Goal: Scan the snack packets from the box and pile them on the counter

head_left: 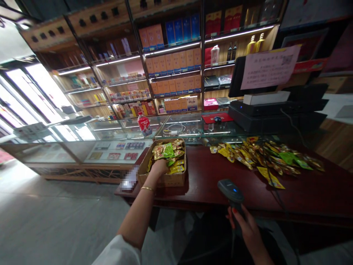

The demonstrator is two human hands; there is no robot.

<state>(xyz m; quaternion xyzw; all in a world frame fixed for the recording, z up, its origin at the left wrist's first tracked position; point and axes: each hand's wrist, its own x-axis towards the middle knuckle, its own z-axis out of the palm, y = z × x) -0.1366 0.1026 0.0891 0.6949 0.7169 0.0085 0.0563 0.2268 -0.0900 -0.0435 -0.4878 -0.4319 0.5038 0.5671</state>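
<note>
My left hand (160,167) reaches down into a cardboard box (171,180) full of small snack packets (162,151), gold, yellow and green. Its fingers are sunk among the packets, so I cannot see whether they grip one. In my right hand (244,221) is a dark barcode scanner (231,191) with a lit blue light, held by its handle at the table's front edge. More snack packets (248,154) lie in a loose heap on the right part of the dark red table (204,165).
Behind the table runs a glass display counter (110,130) bearing a red bottle (144,124) and a white cable (173,130). A monitor (237,77) with a paper sheet stands at the right. A cord (275,189) crosses the packet heap. Stocked shelves (173,66) line the wall.
</note>
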